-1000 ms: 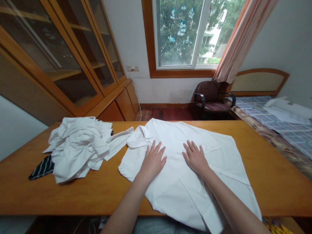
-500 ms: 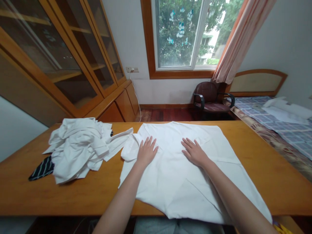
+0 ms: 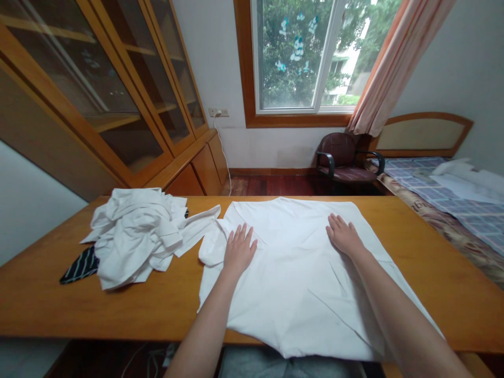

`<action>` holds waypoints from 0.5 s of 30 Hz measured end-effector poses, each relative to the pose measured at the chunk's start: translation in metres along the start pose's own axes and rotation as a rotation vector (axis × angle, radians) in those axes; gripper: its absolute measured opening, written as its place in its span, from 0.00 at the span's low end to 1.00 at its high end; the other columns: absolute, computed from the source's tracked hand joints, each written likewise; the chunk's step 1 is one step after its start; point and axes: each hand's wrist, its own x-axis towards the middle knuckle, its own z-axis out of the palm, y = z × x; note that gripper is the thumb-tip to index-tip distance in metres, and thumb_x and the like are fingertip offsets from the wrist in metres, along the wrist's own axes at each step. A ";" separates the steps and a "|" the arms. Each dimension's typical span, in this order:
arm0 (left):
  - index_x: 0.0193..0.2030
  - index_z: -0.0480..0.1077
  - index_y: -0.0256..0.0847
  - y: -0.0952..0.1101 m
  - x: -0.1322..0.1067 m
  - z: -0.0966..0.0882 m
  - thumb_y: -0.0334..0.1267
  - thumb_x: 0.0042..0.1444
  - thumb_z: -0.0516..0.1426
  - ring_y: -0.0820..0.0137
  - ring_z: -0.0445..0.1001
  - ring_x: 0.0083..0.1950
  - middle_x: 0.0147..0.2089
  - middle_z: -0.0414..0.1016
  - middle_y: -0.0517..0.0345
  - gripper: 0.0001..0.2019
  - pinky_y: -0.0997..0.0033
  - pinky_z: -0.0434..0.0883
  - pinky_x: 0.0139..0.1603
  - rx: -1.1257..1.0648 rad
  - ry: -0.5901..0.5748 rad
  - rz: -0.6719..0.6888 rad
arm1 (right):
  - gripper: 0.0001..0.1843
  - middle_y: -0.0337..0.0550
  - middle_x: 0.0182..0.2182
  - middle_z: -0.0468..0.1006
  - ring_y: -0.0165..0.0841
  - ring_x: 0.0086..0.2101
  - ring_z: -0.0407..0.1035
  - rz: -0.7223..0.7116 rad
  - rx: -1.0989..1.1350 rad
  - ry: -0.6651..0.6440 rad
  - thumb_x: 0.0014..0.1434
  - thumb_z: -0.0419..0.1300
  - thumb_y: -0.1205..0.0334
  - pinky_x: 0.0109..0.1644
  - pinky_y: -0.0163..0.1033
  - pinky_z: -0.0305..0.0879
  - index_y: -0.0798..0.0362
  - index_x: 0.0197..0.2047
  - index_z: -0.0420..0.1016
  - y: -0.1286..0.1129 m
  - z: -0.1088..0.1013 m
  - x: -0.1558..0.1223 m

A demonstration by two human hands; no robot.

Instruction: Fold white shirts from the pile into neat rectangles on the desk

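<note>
Garment (image 3: 283, 294), white and spread out, is laid across the middle of the table (image 3: 149, 317), its lower border draped over the table's near edge. Below that edge, some grey cloth (image 3: 255, 365) is seen on the person's lap, and white cords (image 3: 151, 362) are half lost in shadow.

Over the table's middle, the left hand (image 3: 240, 249) is laid palm down on the garment, beside a bunched part of it; its fingers are slightly parted and nothing is gripped. The right hand (image 3: 343, 236) is rested flat on the garment too, farther to the table's right, its fingers held closer together, with nothing gripped. Slanting creases are formed in the garment near the right forearm.

On the table's left part, white clothes are heaped in a pile (image 3: 137, 236), from which one strip is stretched toward the garment; whether the two are touching cannot be told. A dark striped cloth (image 3: 81, 266) is partly covered by the pile.

Beyond the table's far edge, a cabinet (image 3: 187, 181) is seen to the left, and a chair (image 3: 336, 152) to the right. A bed (image 3: 452, 191) is placed past the table's right side. Farthest from the table, a window (image 3: 291, 79) is flanked by a pink curtain (image 3: 394, 68).
</note>
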 end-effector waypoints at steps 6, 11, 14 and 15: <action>0.72 0.59 0.44 0.001 -0.006 0.001 0.48 0.70 0.45 0.59 0.51 0.76 0.76 0.53 0.52 0.27 0.50 0.51 0.75 -0.014 0.003 -0.013 | 0.29 0.55 0.71 0.57 0.45 0.71 0.46 -0.017 0.012 0.179 0.69 0.39 0.66 0.72 0.60 0.41 0.61 0.70 0.60 -0.053 -0.011 -0.011; 0.72 0.59 0.43 0.000 -0.009 0.000 0.48 0.70 0.44 0.59 0.51 0.76 0.76 0.53 0.51 0.27 0.49 0.50 0.75 -0.008 -0.004 -0.015 | 0.30 0.51 0.71 0.55 0.44 0.70 0.48 -0.273 0.136 0.084 0.72 0.42 0.54 0.71 0.56 0.45 0.58 0.71 0.60 -0.126 -0.005 -0.039; 0.72 0.59 0.44 -0.002 -0.011 0.000 0.49 0.70 0.44 0.59 0.51 0.76 0.76 0.52 0.52 0.27 0.50 0.50 0.75 -0.011 -0.006 -0.014 | 0.31 0.51 0.72 0.52 0.44 0.71 0.47 -0.300 0.154 0.075 0.72 0.43 0.51 0.72 0.58 0.41 0.57 0.72 0.57 -0.145 0.000 -0.051; 0.72 0.59 0.44 -0.003 -0.011 0.000 0.49 0.70 0.43 0.60 0.50 0.76 0.76 0.52 0.52 0.27 0.50 0.50 0.75 -0.013 -0.006 -0.012 | 0.32 0.51 0.73 0.51 0.44 0.71 0.46 -0.292 0.155 0.075 0.72 0.42 0.51 0.72 0.57 0.40 0.57 0.72 0.56 -0.145 0.000 -0.053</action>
